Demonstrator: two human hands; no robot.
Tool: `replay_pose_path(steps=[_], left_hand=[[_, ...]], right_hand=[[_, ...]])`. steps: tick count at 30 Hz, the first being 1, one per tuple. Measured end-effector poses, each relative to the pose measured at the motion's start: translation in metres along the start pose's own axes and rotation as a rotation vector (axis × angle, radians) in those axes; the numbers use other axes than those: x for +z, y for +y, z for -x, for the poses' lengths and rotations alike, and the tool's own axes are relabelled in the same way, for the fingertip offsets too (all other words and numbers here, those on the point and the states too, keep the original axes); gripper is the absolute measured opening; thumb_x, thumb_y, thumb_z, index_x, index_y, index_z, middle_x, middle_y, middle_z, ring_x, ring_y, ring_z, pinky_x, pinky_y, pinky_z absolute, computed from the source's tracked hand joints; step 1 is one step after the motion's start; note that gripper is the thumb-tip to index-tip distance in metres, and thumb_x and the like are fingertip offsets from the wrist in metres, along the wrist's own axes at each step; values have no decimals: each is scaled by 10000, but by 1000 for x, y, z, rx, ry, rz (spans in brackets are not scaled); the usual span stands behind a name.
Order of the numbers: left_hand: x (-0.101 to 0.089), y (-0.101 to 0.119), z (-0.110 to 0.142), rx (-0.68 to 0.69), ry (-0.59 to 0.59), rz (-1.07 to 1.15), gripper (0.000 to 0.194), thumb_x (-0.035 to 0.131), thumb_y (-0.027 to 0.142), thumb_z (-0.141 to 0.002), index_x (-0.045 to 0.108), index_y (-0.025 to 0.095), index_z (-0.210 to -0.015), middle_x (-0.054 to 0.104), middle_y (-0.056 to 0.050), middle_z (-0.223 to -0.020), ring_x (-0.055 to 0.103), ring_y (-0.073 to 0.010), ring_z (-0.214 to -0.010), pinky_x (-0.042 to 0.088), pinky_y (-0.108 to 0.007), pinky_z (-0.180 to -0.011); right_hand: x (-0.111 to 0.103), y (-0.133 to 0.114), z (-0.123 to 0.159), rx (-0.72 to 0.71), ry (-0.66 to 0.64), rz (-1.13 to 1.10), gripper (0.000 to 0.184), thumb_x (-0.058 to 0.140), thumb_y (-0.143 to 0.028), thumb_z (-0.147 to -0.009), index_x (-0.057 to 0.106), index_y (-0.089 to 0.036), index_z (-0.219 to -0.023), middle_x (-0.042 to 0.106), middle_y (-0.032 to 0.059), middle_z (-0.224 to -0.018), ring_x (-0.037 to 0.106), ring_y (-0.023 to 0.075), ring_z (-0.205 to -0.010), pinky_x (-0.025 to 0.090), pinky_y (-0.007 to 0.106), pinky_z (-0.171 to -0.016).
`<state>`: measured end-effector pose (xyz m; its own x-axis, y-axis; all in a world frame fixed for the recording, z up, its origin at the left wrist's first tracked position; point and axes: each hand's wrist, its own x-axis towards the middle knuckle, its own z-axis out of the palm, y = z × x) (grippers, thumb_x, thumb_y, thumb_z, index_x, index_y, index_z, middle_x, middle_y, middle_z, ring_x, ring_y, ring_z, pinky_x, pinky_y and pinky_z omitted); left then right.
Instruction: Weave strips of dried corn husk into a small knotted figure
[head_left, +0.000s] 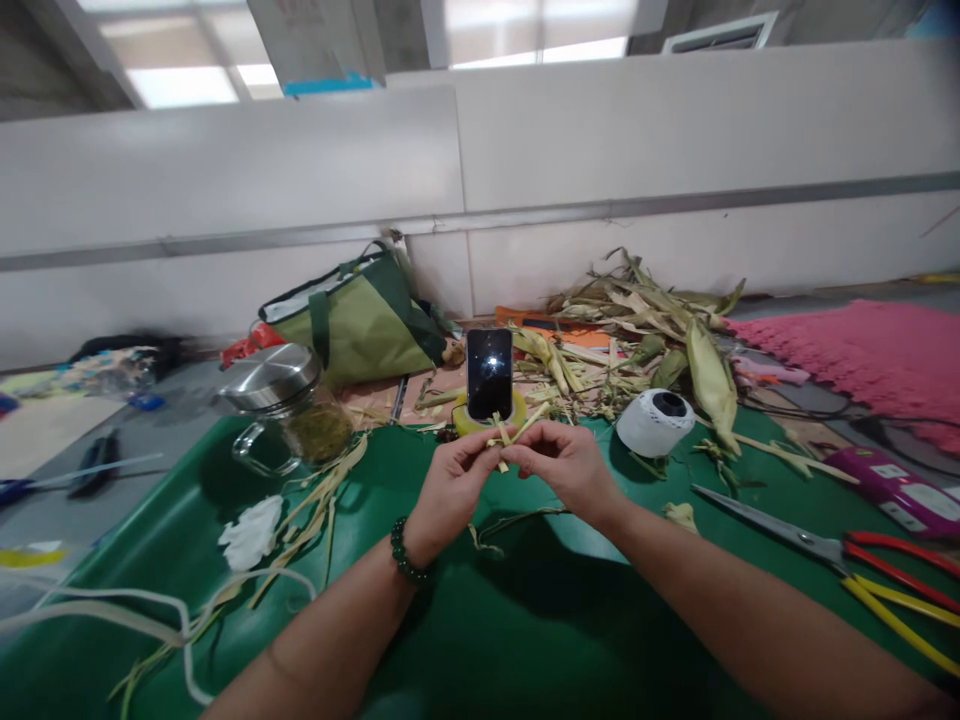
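Your left hand (450,480) and right hand (562,465) meet fingertip to fingertip above the green tabletop (487,620), both pinching 1 small bundle of husk strips (510,432); its ends stick up and out between your fingers. Just behind it, a phone (489,373) stands upright in a yellow tape roll (517,408). Glass jar with steel lid (281,405) sits to the left, white roll (654,422) to the right, scissors (825,548) far right. Husk pile (645,330) lies by the wall.

The scissors' handles (911,585) run off the right edge; the jar's contents (319,430) are too blurred to tell.
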<state>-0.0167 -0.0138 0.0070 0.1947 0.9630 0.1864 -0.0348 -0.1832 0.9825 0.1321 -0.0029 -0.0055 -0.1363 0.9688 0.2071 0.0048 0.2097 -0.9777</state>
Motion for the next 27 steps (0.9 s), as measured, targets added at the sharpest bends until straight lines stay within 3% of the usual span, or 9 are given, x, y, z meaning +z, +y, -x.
replay_pose_path(steps=[3,5,11,14,19,22,27], left_hand=[[0,-3,0,-28,-12,86,323,698,401,-731,757,155,-931,730,-81,-873,597,-166,-735,491,-275,-699],[0,-5,0,-53,-10,131,329,712,406,-714,758,150,-917,722,-72,-839,581,-147,-702,479,-262,-684],[5,-13,-3,-145,103,267,240,785,320,-614,757,140,-770,675,-29,-677,528,-99,-598,442,-220,-605],[7,-14,-3,-177,101,360,221,788,316,-598,743,138,-720,684,-36,-704,540,-102,-606,451,-219,-600],[6,-11,-1,-109,106,261,232,767,350,-645,734,148,-756,673,-18,-666,538,-101,-571,454,-230,-605],[5,-7,-1,-50,92,170,244,748,367,-675,732,149,-782,670,-17,-656,554,-117,-588,465,-251,-630],[7,-5,1,-41,96,169,235,754,348,-676,733,149,-798,670,-13,-662,564,-125,-617,464,-252,-638]], right_hand=[[0,-2,-2,88,17,-89,408,812,-445,-533,511,-182,-614,554,-35,-532,539,106,-491,478,238,-469],[0,-1,-3,90,8,-82,428,810,-452,-536,494,-187,-650,552,-38,-556,547,112,-512,479,237,-467],[0,10,3,-157,83,227,274,716,-388,-717,531,-186,-698,578,-17,-612,531,100,-554,452,223,-525],[-1,9,2,-201,104,202,264,735,-363,-696,535,-193,-717,595,-19,-633,539,100,-562,466,226,-545],[-1,3,-4,-33,19,20,326,771,-420,-621,558,-173,-617,582,-19,-553,528,101,-510,455,233,-499],[0,1,-3,-51,-16,-49,267,733,-399,-670,612,-168,-612,623,1,-578,568,114,-551,483,250,-555],[4,-3,5,-128,53,-50,209,706,-334,-708,612,-176,-609,630,8,-620,594,123,-593,496,256,-584]])
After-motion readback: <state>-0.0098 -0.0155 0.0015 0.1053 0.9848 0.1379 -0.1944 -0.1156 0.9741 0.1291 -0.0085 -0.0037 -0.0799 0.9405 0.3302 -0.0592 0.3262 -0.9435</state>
